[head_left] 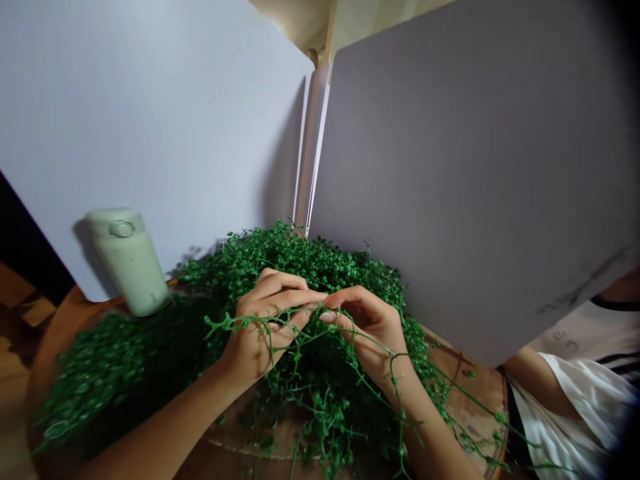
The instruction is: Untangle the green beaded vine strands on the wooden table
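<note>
My left hand [265, 323] and my right hand [367, 323] meet fingertip to fingertip in the middle of the view. Both pinch a thin green plant stem [295, 310], which looks like a plastic vine with forked side shoots. Bare shoots stick out to the left across my left hand, and longer strands trail over my right wrist. Beneath and behind the hands lies a big heap of green leafy vines [300, 250]. What exactly sits between the fingertips is partly hidden.
A pale green bottle [135, 267] stands at the left on the round wooden table [65, 333]. Another leafy pile [105, 367] lies at the left front. Two upright boards, a white one [165, 120] and a grey one [465, 180], enclose the back. A person's sleeve [585, 400] shows at the right.
</note>
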Demonstrator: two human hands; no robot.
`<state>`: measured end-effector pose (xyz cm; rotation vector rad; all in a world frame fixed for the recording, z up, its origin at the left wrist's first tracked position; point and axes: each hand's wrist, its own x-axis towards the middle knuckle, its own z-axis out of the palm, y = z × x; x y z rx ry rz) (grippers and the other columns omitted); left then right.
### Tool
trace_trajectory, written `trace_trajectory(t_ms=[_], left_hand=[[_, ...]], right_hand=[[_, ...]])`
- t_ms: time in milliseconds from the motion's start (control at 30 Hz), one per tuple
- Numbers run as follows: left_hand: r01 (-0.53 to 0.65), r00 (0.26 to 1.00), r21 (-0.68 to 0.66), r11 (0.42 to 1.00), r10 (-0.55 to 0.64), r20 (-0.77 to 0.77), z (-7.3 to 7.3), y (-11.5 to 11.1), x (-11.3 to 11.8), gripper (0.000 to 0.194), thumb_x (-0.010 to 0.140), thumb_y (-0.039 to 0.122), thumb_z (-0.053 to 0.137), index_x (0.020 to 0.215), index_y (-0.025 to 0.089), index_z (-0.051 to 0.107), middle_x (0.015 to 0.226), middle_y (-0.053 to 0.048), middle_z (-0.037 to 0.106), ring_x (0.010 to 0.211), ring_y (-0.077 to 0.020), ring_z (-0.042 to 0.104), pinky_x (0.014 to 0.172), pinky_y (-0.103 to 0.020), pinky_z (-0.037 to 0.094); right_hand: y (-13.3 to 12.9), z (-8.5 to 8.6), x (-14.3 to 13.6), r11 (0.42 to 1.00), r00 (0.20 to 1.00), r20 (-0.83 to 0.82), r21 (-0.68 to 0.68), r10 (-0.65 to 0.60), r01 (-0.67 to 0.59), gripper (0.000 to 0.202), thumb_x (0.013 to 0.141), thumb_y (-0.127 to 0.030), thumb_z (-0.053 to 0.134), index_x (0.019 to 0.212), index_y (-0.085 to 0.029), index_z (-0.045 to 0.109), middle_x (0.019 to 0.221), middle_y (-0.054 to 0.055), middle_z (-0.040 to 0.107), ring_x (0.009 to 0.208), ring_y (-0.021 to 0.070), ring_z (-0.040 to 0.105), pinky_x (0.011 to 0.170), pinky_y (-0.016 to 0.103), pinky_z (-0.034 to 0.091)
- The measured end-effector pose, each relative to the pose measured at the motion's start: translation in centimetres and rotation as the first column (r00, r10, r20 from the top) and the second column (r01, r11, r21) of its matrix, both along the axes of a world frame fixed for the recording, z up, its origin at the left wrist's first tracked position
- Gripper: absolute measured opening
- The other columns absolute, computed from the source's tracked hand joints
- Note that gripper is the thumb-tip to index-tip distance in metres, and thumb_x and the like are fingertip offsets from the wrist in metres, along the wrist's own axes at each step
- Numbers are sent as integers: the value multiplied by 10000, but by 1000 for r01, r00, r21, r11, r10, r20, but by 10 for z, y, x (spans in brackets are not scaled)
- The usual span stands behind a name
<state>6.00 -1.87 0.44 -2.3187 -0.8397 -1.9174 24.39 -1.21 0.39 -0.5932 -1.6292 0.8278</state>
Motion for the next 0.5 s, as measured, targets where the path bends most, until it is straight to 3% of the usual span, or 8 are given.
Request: trace_trajectory(t_ms=[167,333,500], left_hand=[[79,996,27,997,-80,39,-2,2,-1,126,916,156,675,978,225,761,880,-40,766,872,-187,667,804,-324,562],[222,964,-31,974,-215,155,-7,1,6,187,887,90,685,992,229,754,886,-40,765,882,-175,677,782,-294,567],[299,927,-87,950,-268,262,-11,-1,11,200,875,58,692,969,224,754,918,-36,765,901,-164,693,801,-287,574]], right_hand=[[-2,6,0,1000,1000,-28,-24,-4,4,200,809,-376,857,791,-215,740,791,28,729,737,173,642,696,294,493],[-2,8,0,999,999,-42,-30,10,-11,225,791,-407,866,781,-214,750,773,32,716,720,174,625,671,295,489],[-2,7,-1,998,998,-56,-57,21,-24,237,781,-407,874,774,-210,742,769,26,704,716,162,609,672,285,484]])
